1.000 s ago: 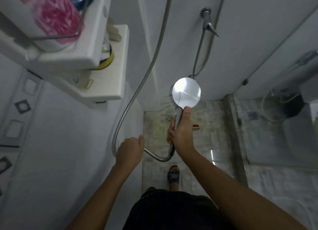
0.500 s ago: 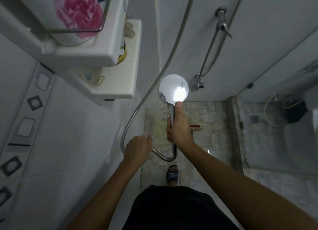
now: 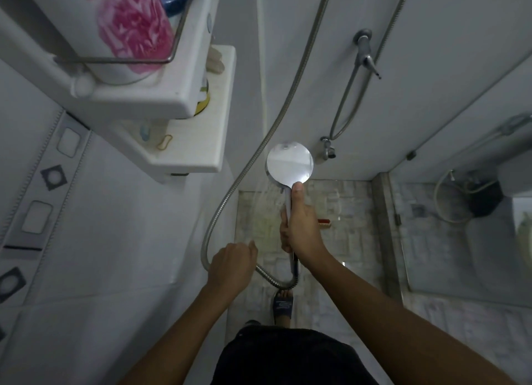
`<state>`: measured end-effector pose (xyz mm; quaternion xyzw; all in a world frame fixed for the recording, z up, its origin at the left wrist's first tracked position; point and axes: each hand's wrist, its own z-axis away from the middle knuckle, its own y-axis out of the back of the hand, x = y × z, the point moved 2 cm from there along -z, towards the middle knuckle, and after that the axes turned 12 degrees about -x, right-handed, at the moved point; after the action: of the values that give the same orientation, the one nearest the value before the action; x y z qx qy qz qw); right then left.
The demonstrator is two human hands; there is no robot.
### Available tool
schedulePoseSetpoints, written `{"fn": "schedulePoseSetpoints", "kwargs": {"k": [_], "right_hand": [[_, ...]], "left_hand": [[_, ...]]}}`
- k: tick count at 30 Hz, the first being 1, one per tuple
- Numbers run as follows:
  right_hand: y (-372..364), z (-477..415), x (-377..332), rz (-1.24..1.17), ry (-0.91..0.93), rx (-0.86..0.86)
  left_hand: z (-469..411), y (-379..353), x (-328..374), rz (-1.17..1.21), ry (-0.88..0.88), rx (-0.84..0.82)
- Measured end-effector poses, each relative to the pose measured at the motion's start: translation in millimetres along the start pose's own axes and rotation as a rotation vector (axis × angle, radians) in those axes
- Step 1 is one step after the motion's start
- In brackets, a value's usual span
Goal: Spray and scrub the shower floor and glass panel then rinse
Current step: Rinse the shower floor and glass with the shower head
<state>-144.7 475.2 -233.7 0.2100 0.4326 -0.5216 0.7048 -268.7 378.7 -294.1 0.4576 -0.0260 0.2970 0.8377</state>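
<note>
Water now sprays from the shower head — right grip clenched round its handle, aiming at the shower floor beneath; left grip, below-left of it, holds the hose clear.

Two hands, one shower head, two metal hoses, two white shelves, one red brush, one sandalled foot

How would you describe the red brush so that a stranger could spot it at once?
Find the pale tiled floor of the shower. The right hand holds a shower head over it, and just right of that hand the brush lies on the tiles, partly hidden. It is the only red thing on the floor.
</note>
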Motion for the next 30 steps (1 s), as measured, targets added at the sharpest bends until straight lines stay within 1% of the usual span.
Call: {"fn": "schedulePoseSetpoints", "kwargs": {"k": [7, 11, 13, 17, 20, 22, 25, 30], "right_hand": [[7, 2, 5, -0.010, 0.017, 0.025], [14, 6, 9, -0.106, 0.047, 0.086], [16, 8, 11, -0.170, 0.078, 0.089], [20, 9, 11, -0.211, 0.162, 0.126], [25, 4, 9, -0.229, 0.214, 0.182], [27, -1, 7, -0.217, 0.245, 0.187], [27, -7, 6, -0.214, 0.241, 0.166], [41, -13, 3, -0.304, 0.267, 0.185]], "left_hand": [[3, -3, 3, -0.021, -0.009, -0.004], [0, 0, 1, -0.004, -0.003, 0.008], [-3, 4, 2, -0.021, 0.007, 0.022], [-7, 9, 4, -0.023, 0.005, 0.033], [-7, 15, 7, -0.092, -0.039, -0.004], [-5, 19, 11, -0.104, -0.071, -0.007], [-7, 22, 17, -0.081, -0.075, -0.004], [-13, 25, 17, -0.019, -0.049, 0.042]]}}
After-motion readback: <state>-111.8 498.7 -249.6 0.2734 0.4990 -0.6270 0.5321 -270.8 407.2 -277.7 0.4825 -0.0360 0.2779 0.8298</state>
